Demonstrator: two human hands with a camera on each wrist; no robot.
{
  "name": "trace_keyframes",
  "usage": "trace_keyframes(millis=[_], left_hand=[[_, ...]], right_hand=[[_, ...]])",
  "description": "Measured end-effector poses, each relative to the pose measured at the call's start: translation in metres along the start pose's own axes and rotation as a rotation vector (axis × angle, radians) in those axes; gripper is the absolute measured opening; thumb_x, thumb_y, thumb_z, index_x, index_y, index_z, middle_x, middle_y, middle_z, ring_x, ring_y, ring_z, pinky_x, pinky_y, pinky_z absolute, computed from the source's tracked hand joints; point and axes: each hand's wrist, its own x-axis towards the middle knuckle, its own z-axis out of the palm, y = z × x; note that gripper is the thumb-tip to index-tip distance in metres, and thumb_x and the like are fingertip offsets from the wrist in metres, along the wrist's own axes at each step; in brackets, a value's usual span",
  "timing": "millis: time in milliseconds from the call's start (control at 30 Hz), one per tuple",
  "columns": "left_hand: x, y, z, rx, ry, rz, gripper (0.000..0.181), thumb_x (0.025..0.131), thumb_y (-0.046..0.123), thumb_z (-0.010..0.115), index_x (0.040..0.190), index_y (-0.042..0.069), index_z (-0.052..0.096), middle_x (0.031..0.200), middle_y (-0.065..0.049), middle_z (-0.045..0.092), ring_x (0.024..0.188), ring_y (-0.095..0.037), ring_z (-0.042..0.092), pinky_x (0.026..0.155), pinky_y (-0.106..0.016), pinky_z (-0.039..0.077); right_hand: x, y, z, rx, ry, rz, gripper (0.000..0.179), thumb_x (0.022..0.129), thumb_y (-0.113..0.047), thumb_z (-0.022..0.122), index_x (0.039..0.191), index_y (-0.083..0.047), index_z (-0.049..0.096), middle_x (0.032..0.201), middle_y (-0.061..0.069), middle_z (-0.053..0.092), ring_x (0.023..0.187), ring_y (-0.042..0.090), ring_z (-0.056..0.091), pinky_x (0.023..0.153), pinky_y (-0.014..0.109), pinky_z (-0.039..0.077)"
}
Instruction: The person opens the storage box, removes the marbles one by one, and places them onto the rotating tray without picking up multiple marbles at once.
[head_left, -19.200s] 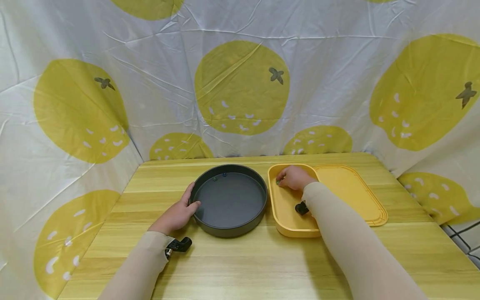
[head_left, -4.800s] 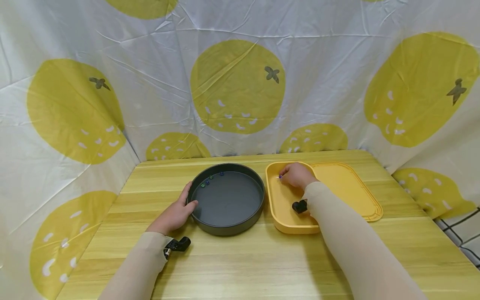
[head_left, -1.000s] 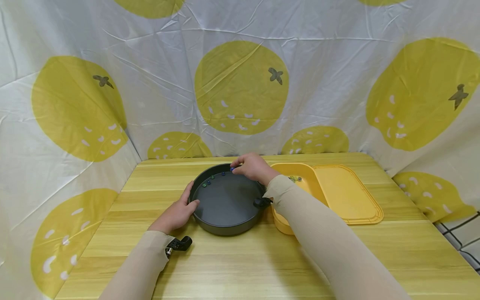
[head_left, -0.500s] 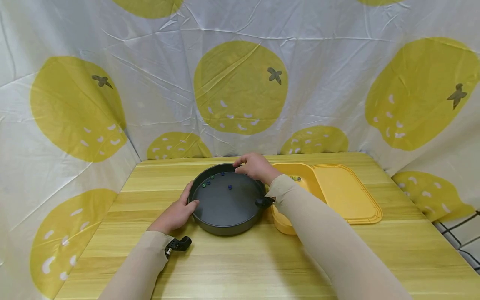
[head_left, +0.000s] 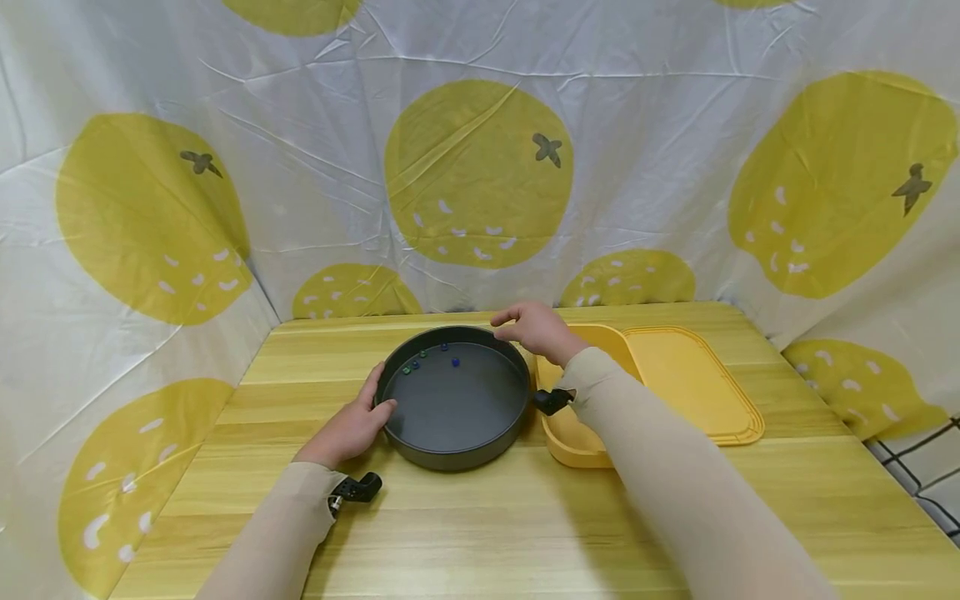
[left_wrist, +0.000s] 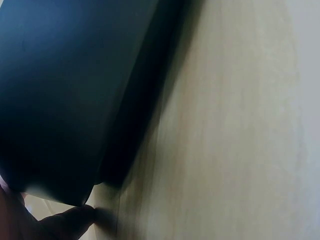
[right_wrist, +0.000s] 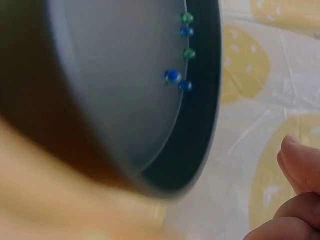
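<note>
A dark grey round pan (head_left: 461, 408) sits on the wooden table. My left hand (head_left: 348, 425) holds its left side, thumb over the rim and fingers along the outer wall. Several blue and green glass marbles lie inside near the far-left wall; one blue marble (head_left: 455, 362) is a little apart from the wall, close to another in the right wrist view. Over the gap between the pan's far-right rim and the yellow box (head_left: 581, 454) is my right hand (head_left: 540, 331), fingers loosely bent and holding nothing. My right arm hides much of the box's inside.
A flat yellow lid (head_left: 693, 379) lies right of the box, against it. A white cloth with yellow fruit print (head_left: 480, 175) hangs behind and beside the table (head_left: 450, 533). Black wrist mounts (head_left: 360, 487) stick out from both sleeves.
The pan held two marbles at first, then several. My right hand brought a blue marble from the box, released it over the pan and moved right; the marble rolled toward the far wall.
</note>
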Motion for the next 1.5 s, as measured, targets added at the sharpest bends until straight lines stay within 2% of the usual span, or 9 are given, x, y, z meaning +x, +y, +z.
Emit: trace_keyframes(millis=[233,367,700,800,900,1000,1167,1367,1500], left_hand=[[-0.002,0.003,-0.002,0.004,-0.002,0.006,0.077,0.111,0.047,0.04,0.171,0.031,-0.006,0.173,-0.023,0.023,0.153,-0.052,0.033,0.123,-0.068,0.028],[-0.002,0.003,-0.002,0.009,-0.001,0.004,0.077,0.111,0.047,0.04,0.171,0.031,-0.006,0.172,-0.024,0.024,0.153,-0.052,0.033,0.123,-0.067,0.029],[-0.003,0.003,-0.003,0.008,-0.005,-0.004,0.076,0.112,0.047,0.039,0.17,0.033,-0.007,0.172,-0.024,0.023,0.153,-0.052,0.034,0.123,-0.067,0.029],[-0.004,0.004,-0.003,0.001,-0.009,-0.003,0.076,0.112,0.045,0.039,0.17,0.032,-0.007,0.173,-0.024,0.021,0.153,-0.052,0.032,0.123,-0.068,0.028],[-0.004,0.004,-0.003,-0.007,-0.012,-0.001,0.076,0.112,0.045,0.039,0.17,0.032,-0.007,0.173,-0.024,0.021,0.154,-0.051,0.031,0.124,-0.067,0.027],[-0.003,0.004,-0.002,-0.014,-0.01,-0.004,0.076,0.112,0.045,0.04,0.17,0.032,-0.007,0.173,-0.024,0.022,0.154,-0.051,0.032,0.125,-0.067,0.026],[-0.003,0.004,-0.001,-0.009,-0.012,-0.006,0.076,0.112,0.045,0.04,0.17,0.032,-0.006,0.173,-0.023,0.022,0.154,-0.051,0.032,0.124,-0.067,0.026],[-0.003,0.003,-0.001,0.005,-0.009,-0.005,0.076,0.112,0.047,0.039,0.17,0.034,-0.007,0.173,-0.023,0.022,0.152,-0.052,0.034,0.123,-0.067,0.029],[-0.001,0.002,-0.001,-0.002,-0.013,0.001,0.076,0.111,0.047,0.039,0.17,0.033,-0.008,0.174,-0.023,0.02,0.154,-0.051,0.032,0.124,-0.067,0.028]], right_hand=[[-0.012,0.035,-0.027,0.064,0.02,0.081,0.041,0.106,-0.025,0.064,0.146,-0.013,0.064,0.167,0.013,0.041,0.147,0.041,0.048,0.107,0.052,0.05],[-0.018,0.056,-0.038,0.078,0.038,0.112,0.043,0.107,-0.026,0.063,0.147,-0.011,0.062,0.167,0.015,0.041,0.132,0.04,0.057,0.089,0.044,0.047],[-0.029,0.085,-0.048,0.003,0.031,0.171,0.042,0.106,-0.023,0.062,0.146,-0.009,0.063,0.162,0.021,0.047,0.144,0.044,0.049,0.115,0.058,0.045],[-0.028,0.092,-0.048,0.012,0.015,0.202,0.043,0.105,-0.022,0.063,0.146,-0.01,0.063,0.158,0.021,0.051,0.109,0.037,0.067,0.098,0.05,0.054],[-0.027,0.098,-0.048,0.022,0.007,0.224,0.044,0.104,-0.022,0.065,0.146,-0.009,0.063,0.151,0.021,0.058,0.068,0.019,0.05,0.072,0.037,0.048],[-0.025,0.102,-0.048,0.041,0.002,0.25,0.046,0.102,-0.023,0.068,0.145,-0.009,0.063,0.104,0.013,0.072,0.054,0.011,0.029,0.057,0.03,0.037],[-0.023,0.104,-0.048,0.058,-0.019,0.274,0.049,0.102,-0.024,0.069,0.147,-0.007,0.06,0.052,-0.009,0.036,0.045,0.009,0.024,0.048,0.026,0.031],[-0.023,0.103,-0.046,0.034,-0.016,0.279,0.052,0.101,-0.023,0.069,0.148,-0.004,0.058,0.055,-0.008,0.039,0.047,0.009,0.027,0.051,0.027,0.034],[-0.023,0.104,-0.043,-0.06,-0.006,0.264,0.051,0.101,-0.02,0.068,0.146,0.001,0.058,0.088,0.01,0.067,0.066,0.018,0.052,0.066,0.033,0.049]])
